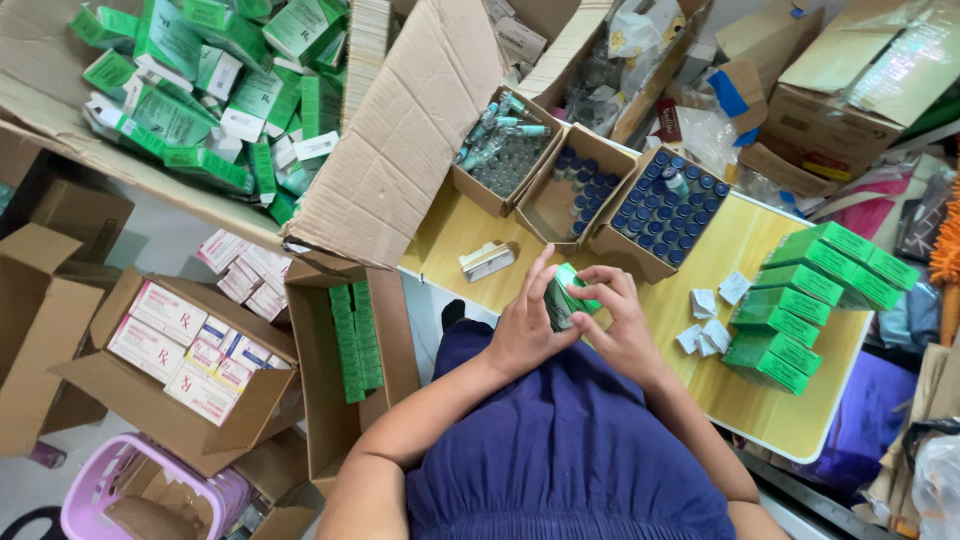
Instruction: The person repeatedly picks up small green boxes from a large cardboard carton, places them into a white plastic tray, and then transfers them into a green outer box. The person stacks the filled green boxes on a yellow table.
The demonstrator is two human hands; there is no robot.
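Observation:
A small green carton (566, 294) sits between both of my hands above the near edge of the yellow table (740, 385). My left hand (522, 325) wraps its left side with the fingers raised along it. My right hand (622, 322) pinches the carton's top end from the right. A stack of closed green cartons (808, 300) lies to the right on the table. Several folded white leaflets (708, 320) lie between that stack and my right hand. Three open cardboard trays of vials stand beyond my hands, the right one (662, 208) full of blue-capped vials.
A small pale box (487, 260) lies on the table left of my hands. A big cardboard box of loose green cartons (215, 90) fills the upper left. On the floor at left are a narrow box with green cartons (352, 345), a box of white-and-pink packs (190, 345) and a pink basket (110, 490).

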